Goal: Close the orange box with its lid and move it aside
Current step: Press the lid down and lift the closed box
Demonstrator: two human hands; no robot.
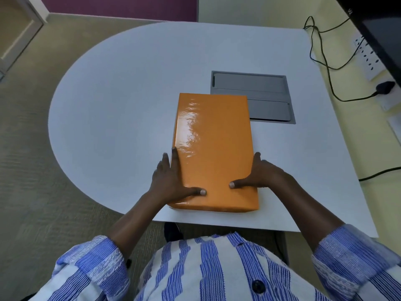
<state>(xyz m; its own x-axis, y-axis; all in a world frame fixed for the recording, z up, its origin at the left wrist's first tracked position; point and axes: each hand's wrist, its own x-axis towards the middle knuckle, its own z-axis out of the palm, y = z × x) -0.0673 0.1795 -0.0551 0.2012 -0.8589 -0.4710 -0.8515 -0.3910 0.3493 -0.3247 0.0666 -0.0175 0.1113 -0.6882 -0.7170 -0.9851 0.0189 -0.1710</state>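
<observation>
A glossy orange box (213,146) lies lengthwise on the pale grey table (121,109), its near end close to the front edge. Its lid sits on top and covers it fully. My left hand (171,181) grips the box's left side near the front, fingers along the side and thumb lying on the lid. On the opposite side my right hand (263,173) holds the box the same way, thumb on top. The box's far right corner overlaps the grey hatch.
A grey rectangular cable hatch (269,90) is set into the table behind the box. Black cables (325,61) and a white power strip (368,55) lie at the right, by a dark monitor edge (377,29). Carpet floor lies to the left.
</observation>
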